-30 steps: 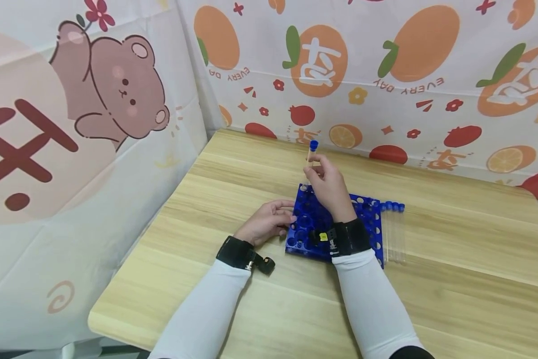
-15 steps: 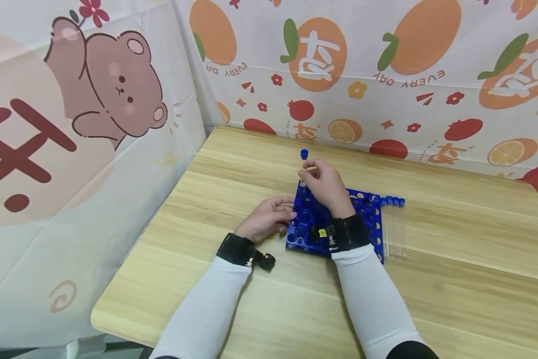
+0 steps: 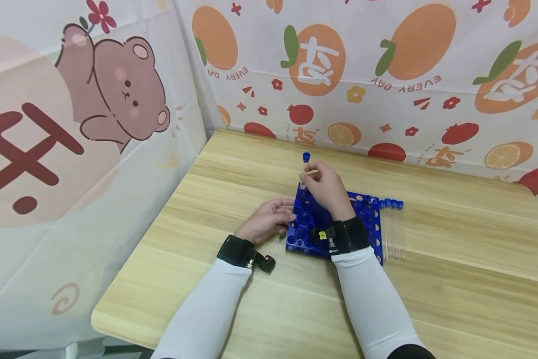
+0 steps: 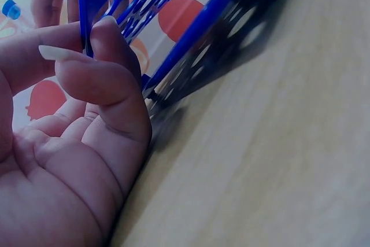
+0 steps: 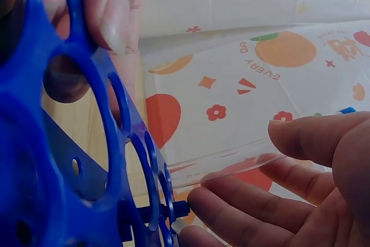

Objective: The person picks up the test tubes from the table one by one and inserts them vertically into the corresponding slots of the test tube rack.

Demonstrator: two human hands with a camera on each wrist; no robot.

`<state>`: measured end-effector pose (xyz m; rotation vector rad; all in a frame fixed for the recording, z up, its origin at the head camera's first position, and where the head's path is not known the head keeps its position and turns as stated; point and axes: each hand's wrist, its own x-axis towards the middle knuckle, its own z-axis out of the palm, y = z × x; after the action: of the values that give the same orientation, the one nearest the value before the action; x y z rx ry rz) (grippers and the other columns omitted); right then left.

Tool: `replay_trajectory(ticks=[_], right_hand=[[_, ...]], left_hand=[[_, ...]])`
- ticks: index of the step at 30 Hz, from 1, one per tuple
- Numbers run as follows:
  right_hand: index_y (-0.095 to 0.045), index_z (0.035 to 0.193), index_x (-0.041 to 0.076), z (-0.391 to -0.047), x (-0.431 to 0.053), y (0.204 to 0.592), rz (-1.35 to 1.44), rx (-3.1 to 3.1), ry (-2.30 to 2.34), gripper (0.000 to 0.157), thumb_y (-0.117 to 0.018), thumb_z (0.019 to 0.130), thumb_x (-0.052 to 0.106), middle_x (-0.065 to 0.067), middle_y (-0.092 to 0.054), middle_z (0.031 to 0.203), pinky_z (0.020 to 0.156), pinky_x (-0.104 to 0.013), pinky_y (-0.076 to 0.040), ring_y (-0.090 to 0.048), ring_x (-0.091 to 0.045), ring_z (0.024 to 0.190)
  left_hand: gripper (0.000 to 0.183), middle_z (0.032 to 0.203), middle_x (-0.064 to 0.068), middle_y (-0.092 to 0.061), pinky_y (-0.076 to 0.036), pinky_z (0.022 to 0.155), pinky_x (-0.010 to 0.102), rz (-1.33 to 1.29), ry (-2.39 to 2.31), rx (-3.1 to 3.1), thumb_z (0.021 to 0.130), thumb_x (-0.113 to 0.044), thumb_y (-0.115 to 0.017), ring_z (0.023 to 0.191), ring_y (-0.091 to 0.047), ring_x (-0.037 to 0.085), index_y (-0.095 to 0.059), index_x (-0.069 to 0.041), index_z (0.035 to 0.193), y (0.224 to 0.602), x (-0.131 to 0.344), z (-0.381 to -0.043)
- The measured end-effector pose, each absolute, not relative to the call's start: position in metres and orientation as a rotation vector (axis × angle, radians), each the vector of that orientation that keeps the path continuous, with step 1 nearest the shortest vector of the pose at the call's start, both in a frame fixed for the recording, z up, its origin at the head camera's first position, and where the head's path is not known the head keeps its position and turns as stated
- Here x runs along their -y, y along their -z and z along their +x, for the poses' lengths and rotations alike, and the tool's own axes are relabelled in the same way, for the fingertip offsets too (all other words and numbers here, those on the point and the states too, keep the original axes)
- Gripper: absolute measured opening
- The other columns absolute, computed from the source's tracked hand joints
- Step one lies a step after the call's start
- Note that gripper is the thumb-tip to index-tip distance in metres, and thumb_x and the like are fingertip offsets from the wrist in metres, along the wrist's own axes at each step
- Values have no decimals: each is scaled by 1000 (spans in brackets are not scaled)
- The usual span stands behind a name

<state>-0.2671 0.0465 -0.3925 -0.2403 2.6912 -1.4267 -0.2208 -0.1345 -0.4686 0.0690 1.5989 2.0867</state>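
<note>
My right hand [image 3: 329, 189] pinches a clear test tube [image 5: 219, 163] between thumb and fingers. Its blue cap [image 3: 306, 157] sticks up above the fingers. The tube's lower end meets the far left corner of a blue test tube rack [image 3: 298, 239], right at a corner hole. At the rack's left side, my left hand [image 3: 265, 219] grips the edge, with the thumb [image 5: 115, 21] over the top in the right wrist view. The left wrist view shows these fingers curled at the rack's edge. My right hand and wrist cover the rack's middle in the head view.
Several capped test tubes [image 3: 394, 232] lie side by side along the rack's right edge. A wooden table [image 3: 466, 279] carries everything. Behind it hangs a fruit-print cloth [image 3: 269, 94], and a bear-print cloth [image 3: 183, 164] hangs at the left.
My right hand has brought the tube down and slightly left, so its cap sits lower, over the rack's far left corner. The left hand has kept its place on the rack.
</note>
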Motion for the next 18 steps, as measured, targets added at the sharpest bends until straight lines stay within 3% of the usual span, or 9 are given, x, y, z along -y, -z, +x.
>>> replay_trajectory(ticks=[10,18], right_hand=[[-56,133,16,-265,-51,389,-231,-2709,1371,44,-60,97,41,-9,-68,119,90,-45,-54,-66,-25,106],[-54,136,20,-254,-86,369,-206,-2751,1324,52,-58,95,52,-11,-68,120,88,-48,-53,-65,-28,109]], left_hand=[[48,78,-5,-65,-41,53,21,59,-2088,-1593,93,4,-58,67,-52,10,-46,-2,140,469,134,-221],[49,88,0,-64,-42,55,21,51,-2077,-1636,93,3,-58,71,-54,9,-46,-2,140,470,134,-222]])
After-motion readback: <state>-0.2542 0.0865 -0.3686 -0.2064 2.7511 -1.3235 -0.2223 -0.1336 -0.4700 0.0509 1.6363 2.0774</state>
